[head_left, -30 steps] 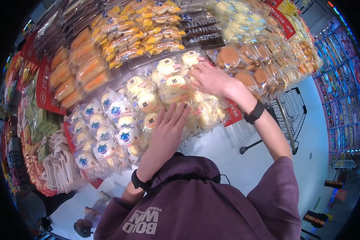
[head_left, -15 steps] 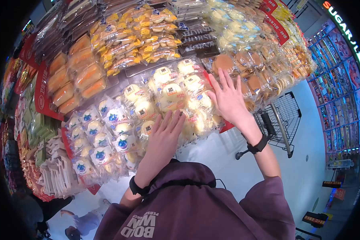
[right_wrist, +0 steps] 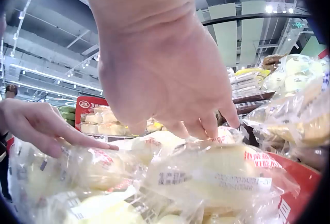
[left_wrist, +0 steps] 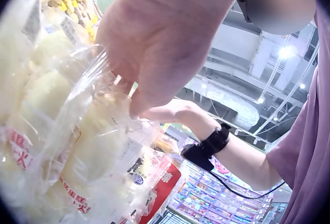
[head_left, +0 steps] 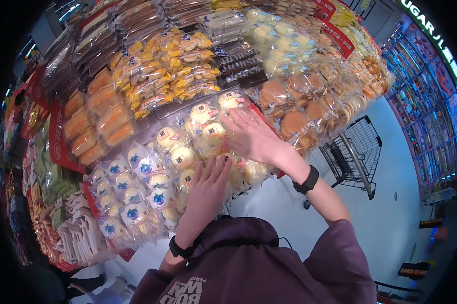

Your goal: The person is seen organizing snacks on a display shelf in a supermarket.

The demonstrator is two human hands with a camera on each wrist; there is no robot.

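Observation:
Clear-wrapped pale round cakes (head_left: 213,133) with red and black print lie in rows in front of me. My left hand (head_left: 206,193) rests at the near side of these packs with its fingers extended. In the left wrist view, its palm is close over a crinkled clear wrapper (left_wrist: 82,146). My right hand (head_left: 254,139) reaches over the right-hand rows, fingers spread and pointing up-left. In the right wrist view, its fingertips are right at the tops of the cake packs (right_wrist: 216,175). Neither hand grips a pack.
Blueberry-printed packs (head_left: 132,213) lie to the left, orange-topped bread (head_left: 114,119) behind them. Yellow packs (head_left: 193,66) stand further back. Brown round cakes (head_left: 294,124) sit beyond a red divider strip on the right. A shopping cart (head_left: 358,157) stands on the floor at right.
My right hand swung right toward the divider and brown cakes, then came back left over the pale cakes. The left hand stays at the near packs. The head view has shifted slightly.

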